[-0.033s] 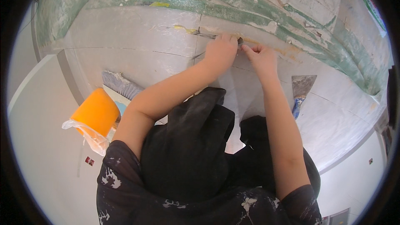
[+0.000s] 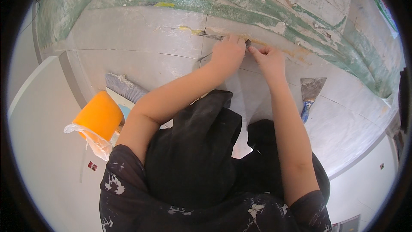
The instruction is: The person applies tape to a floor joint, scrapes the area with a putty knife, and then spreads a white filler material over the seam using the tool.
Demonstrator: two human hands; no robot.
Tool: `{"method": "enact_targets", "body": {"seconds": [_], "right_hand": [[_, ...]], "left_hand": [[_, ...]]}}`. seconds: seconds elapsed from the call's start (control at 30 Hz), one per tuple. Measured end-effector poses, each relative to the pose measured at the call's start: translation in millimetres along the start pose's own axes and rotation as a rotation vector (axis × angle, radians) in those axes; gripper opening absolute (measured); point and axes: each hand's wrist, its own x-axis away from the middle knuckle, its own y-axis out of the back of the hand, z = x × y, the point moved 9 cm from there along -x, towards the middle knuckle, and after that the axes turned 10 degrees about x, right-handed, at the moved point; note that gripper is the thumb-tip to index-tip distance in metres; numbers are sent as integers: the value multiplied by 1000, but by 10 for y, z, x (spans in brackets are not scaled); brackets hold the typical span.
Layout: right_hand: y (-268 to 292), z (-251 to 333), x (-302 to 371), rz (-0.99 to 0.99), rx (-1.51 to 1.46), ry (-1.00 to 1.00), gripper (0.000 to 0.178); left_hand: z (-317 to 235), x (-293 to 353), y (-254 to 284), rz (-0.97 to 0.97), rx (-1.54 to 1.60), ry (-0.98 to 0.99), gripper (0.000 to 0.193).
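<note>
Both my hands meet low over the grey tiled floor (image 2: 171, 66), close to the edge of a green sheet. My left hand (image 2: 229, 53) is closed, its knuckles up and fingertips mostly hidden. A thin dark strip (image 2: 211, 36) sticks out from it to the left, toward a yellow scrap (image 2: 190, 30). Just right of those fingers shows a small dark piece (image 2: 248, 43); which hand holds it is hard to see. Beside it my right hand (image 2: 271, 61) pinches thumb and fingers together, and what lies between them is too small to name.
A plaster-stained green sheet (image 2: 193, 1) spans the far side. At right lies a putty knife (image 2: 310, 90) with a blue handle. On the left are a grey-bristled brush (image 2: 124, 87) and an orange container (image 2: 99, 114) with clear plastic around it, near a white panel (image 2: 43, 103).
</note>
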Motion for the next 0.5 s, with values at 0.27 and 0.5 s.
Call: {"method": "enact_targets", "body": {"seconds": [0.27, 0.5], "right_hand": [[22, 27, 28, -21, 12, 6, 36], [-133, -18, 9, 2, 25, 29, 38]], "left_hand": [[-10, 21, 5, 125, 33, 86, 24], [259, 101, -5, 62, 191, 168, 27]]}}
